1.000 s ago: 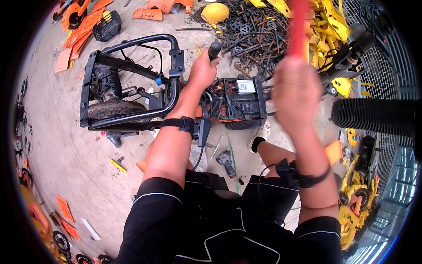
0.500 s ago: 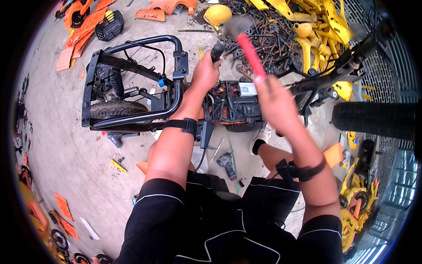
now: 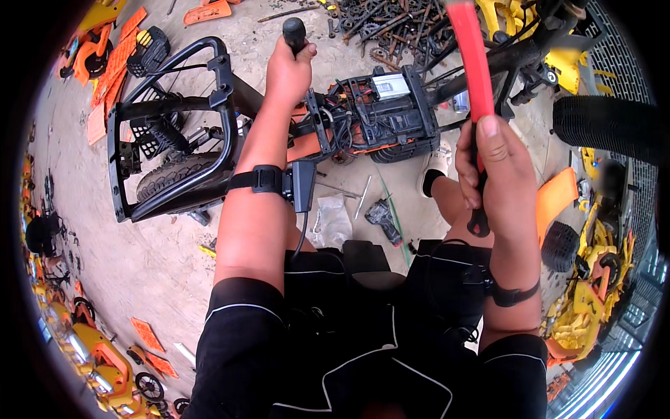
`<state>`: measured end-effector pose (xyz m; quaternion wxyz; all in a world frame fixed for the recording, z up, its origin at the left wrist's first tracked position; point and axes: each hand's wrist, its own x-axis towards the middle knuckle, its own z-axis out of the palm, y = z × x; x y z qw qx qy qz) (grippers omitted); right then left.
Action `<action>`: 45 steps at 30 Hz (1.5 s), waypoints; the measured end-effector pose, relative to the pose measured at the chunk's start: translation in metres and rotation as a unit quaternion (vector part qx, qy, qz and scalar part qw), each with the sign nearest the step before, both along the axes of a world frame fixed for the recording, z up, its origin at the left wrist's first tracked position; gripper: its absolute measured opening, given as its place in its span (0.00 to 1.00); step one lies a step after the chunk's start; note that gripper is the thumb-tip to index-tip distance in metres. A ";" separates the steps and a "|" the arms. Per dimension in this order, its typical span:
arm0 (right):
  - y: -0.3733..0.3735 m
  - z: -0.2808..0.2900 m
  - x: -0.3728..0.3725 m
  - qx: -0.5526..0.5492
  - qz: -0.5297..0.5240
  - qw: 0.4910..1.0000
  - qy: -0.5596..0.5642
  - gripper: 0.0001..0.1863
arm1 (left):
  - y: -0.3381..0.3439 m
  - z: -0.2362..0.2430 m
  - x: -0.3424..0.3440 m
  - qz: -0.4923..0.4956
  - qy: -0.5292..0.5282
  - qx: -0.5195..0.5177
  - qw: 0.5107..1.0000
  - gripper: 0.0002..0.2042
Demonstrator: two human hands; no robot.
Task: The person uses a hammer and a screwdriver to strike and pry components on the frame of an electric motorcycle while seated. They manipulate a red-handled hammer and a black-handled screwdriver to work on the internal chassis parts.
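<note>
My left hand (image 3: 286,75) is closed around a black tool handle (image 3: 294,31) that points up; the rest of that tool is hidden beneath the fist. Fingers wrapped, my right hand (image 3: 508,164) grips a hammer (image 3: 470,63) by its red and black handle, raised over the right side. The hammer's head lies beyond the upper edge. Below both hands stands a partly stripped vehicle chassis (image 3: 324,119), with a box of wiring and electronics (image 3: 394,108) at its middle. To the left are its black tubular frame (image 3: 222,84) and a knobbly tyre (image 3: 164,178).
A cordless drill (image 3: 384,222), a metal rod (image 3: 363,197) and a clear plastic bag (image 3: 331,222) lie on the floor before me. Rusty metal parts (image 3: 380,31) are heaped at the far side. Orange panels (image 3: 125,70) lie far left, yellow parts (image 3: 567,68) far right.
The hammer has swung up and to the right, its head leaving the picture. My left hand still grips the black handle. The whole view has shifted, showing the chassis lower and more to the left.
</note>
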<state>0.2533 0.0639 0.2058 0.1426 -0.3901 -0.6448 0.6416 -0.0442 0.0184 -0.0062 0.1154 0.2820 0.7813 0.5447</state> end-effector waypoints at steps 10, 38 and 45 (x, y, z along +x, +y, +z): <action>0.010 -0.032 0.039 -0.044 -0.036 0.997 -0.057 0.23 | 0.005 -0.004 -0.001 -0.002 0.017 0.067 0.998 0.10; 0.014 0.036 -0.081 0.225 0.087 0.970 -0.022 0.25 | -0.006 0.007 0.007 0.009 -0.017 0.010 1.000 0.15; 0.001 -0.009 -0.095 0.343 0.070 0.937 -0.020 0.23 | 0.005 0.012 0.012 -0.016 -0.021 0.011 1.000 0.14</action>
